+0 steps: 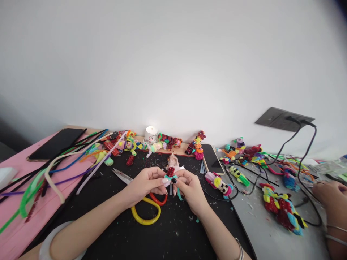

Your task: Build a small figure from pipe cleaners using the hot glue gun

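A small pipe-cleaner figure [170,172], red and teal, sat pinched between the fingertips of both hands: the left hand [148,182] closed on one side, the right hand [189,187] gripping the other. Scissors [122,175] lay just beneath the fingers on the black mat [168,231]. A lit candle [150,134] stood beyond the fingers, and a co-worker's hand [329,196] rested well off to their right

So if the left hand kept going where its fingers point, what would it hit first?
Probably the right hand: the left hand points at it, across the small red pipe-cleaner piece both pinch.
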{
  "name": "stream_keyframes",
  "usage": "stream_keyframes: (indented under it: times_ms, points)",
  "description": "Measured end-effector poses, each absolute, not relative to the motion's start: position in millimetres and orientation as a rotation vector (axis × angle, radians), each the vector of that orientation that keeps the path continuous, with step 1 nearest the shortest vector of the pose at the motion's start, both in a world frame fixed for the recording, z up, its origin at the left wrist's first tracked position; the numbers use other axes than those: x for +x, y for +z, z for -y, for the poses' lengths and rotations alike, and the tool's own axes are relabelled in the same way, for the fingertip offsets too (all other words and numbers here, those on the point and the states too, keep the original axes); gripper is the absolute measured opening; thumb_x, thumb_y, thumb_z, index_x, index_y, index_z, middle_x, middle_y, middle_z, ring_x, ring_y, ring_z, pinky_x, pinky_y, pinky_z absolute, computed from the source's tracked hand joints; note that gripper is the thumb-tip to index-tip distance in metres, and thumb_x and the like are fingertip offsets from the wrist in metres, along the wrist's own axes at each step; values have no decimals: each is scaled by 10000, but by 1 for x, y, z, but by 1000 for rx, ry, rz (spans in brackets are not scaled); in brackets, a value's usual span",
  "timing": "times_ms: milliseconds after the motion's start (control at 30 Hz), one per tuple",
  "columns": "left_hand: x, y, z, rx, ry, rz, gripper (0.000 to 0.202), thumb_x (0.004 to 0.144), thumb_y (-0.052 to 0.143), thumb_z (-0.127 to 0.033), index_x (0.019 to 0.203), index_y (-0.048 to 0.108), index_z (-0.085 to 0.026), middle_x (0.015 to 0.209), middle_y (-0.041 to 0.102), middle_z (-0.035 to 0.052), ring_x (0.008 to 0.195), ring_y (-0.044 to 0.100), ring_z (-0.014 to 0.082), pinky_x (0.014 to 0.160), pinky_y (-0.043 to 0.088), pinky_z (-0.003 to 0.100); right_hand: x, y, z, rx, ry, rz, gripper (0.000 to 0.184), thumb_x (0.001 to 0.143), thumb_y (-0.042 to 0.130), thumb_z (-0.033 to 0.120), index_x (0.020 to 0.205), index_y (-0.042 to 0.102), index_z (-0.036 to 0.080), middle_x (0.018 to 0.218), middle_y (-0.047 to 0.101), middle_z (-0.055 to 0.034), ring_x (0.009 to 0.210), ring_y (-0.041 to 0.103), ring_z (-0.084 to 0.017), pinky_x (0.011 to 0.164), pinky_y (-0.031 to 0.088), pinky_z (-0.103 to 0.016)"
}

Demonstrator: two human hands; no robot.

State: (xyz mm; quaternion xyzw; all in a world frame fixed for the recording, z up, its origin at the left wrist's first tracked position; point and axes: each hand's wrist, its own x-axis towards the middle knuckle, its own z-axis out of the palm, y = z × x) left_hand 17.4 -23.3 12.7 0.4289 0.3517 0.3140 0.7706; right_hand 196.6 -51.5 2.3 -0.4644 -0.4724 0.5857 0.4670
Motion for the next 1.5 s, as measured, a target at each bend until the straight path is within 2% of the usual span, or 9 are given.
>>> stream_keyframes:
  times_ms: [633, 967, 1167, 1500]
  points:
    - [19, 3, 23, 1009, 739, -789, 281, 689, 756, -321, 804, 563, -154, 572, 682, -13, 531, 651, 112, 546, 514, 203, 195, 1, 54, -1111, 1453, 1212, 205, 776, 665, 340, 772, 538, 179, 492, 603, 49, 369, 377, -56, 393, 215, -184]
    - [19, 0, 23, 1038, 752, -762, 259, 705, 745, -312, 817, 576, -151, 569, 668, -22, 513, 634, 99, 522, 500, 189, 195, 1, 53, -1117, 1464, 1213, 217, 767, 670, 347, 777, 529, 183, 490, 609, 49, 355, 376, -57, 381, 219, -183]
    - [19, 3, 23, 1030, 764, -793, 294, 675, 763, -310, 832, 574, -148, 551, 636, -42, 442, 579, 81, 471, 480, 190, 194, 4, 54, -1132, 1461, 1221, 249, 758, 674, 375, 765, 512, 185, 481, 611, 47, 345, 357, -54, 374, 207, -185]
    - [19, 1, 23, 1014, 767, -786, 299, 669, 769, -304, 836, 571, -154, 573, 630, -47, 465, 604, 94, 480, 493, 201, 191, 6, 55, -1186, 1461, 1222, 310, 729, 678, 446, 751, 491, 200, 478, 598, 47, 355, 368, -67, 383, 192, -195]
